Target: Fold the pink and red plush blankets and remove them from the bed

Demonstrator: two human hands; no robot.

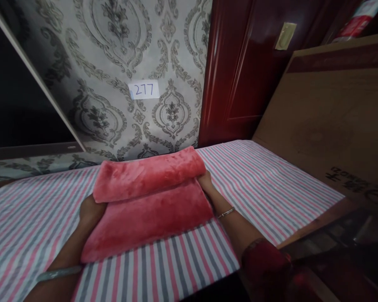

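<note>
1. A pink plush towel [151,209] lies on the desk [271,188], which is covered with a cloth striped in pink, grey and white.
2. The far part of the towel is rolled or folded back toward the person, forming a thick soft roll across the top of the flat lower layer.
3. The left hand [91,212] sits at the left end of that roll, its fingers tucked under the fabric and hidden, so it appears to be gripping the towel's edge.
4. The right hand [205,181] is at the right end of the roll, fingers curled into the fold and holding the fabric there.
5. A thin bangle [226,213] circles the right wrist, and another bangle [58,274] shows on the left forearm near the bottom edge.
6. Behind the desk the wall carries grey damask wallpaper with a small white label [144,89] reading 277.
7. To the right of that stands a glossy dark red door [239,75].
8. A large brown cardboard sheet [327,113] leans at the desk's right side, touching its far edge.
</note>
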